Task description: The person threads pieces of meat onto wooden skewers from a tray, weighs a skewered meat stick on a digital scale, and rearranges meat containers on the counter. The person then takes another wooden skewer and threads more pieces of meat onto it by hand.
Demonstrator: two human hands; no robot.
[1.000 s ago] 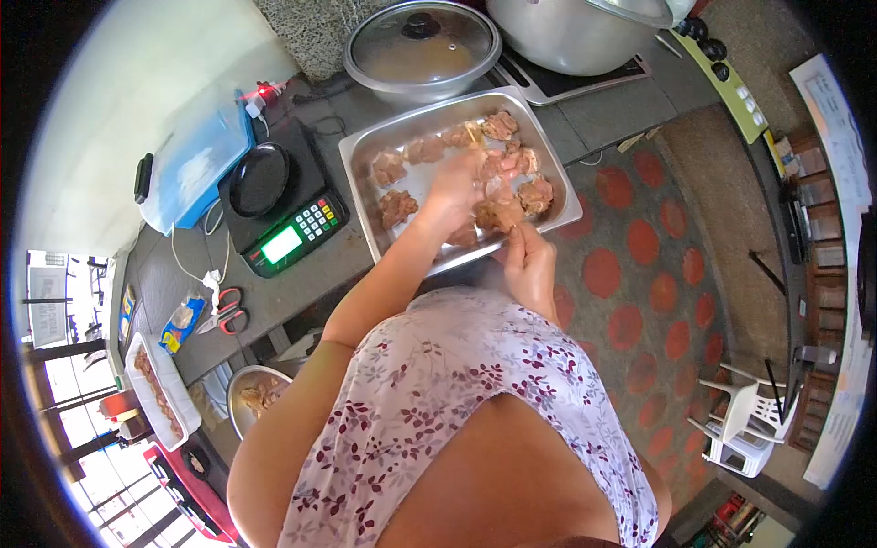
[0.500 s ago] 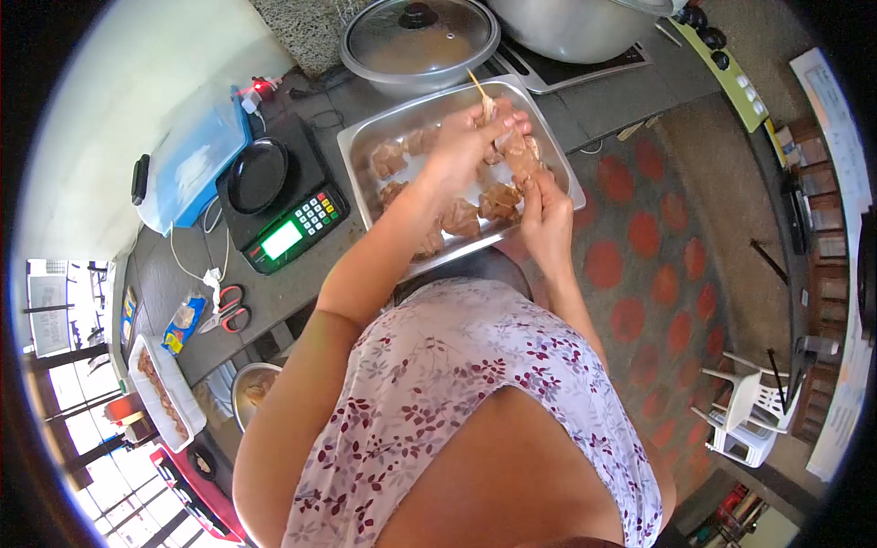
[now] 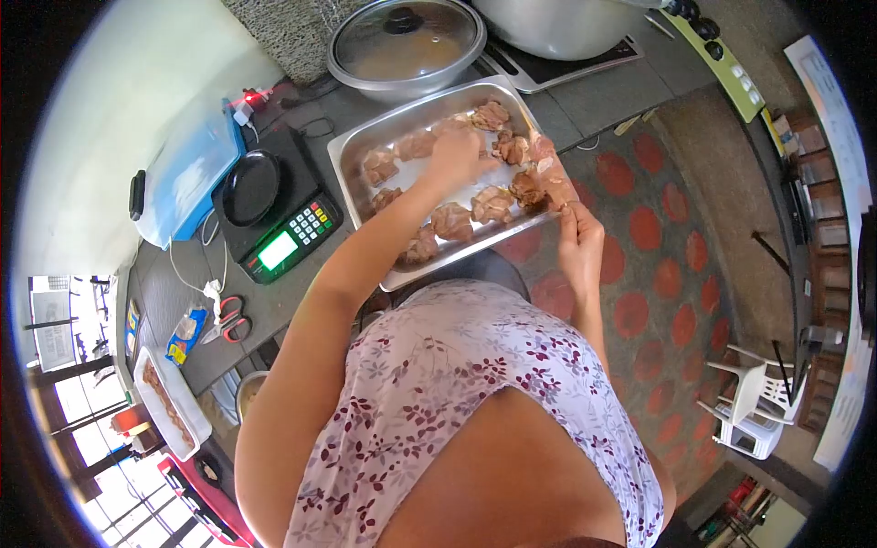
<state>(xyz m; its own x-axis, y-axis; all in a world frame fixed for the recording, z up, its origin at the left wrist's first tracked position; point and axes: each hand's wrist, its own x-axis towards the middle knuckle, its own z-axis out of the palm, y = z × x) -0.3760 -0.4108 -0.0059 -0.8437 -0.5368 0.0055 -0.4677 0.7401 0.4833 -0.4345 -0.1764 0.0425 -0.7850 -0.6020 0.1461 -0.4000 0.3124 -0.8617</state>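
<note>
A raw meat skewer (image 3: 552,173) hangs over the right rim of the metal tray (image 3: 347,178), tilted. My right hand (image 3: 582,230) is closed on its lower end, outside the tray. Inside the tray, several pieces of raw marinated meat (image 3: 451,220) lie along the sides. My left hand (image 3: 459,153) is over the tray's middle, near the meat at the far side. Its fingers are blurred, and whether they hold anything cannot be made out.
A digital scale (image 3: 279,247) bearing a black dish (image 3: 250,187) stands left of the tray. Behind are a lidded pot (image 3: 406,50) and a large pot (image 3: 557,27). Scissors (image 3: 230,321) and a blue-yellow packet (image 3: 185,334) lie at the left. A white container (image 3: 187,402) of meat is farther left.
My left hand has let go of the skewer and moved left, down into the tray. My right hand has carried the skewer rightward to the tray's edge.
</note>
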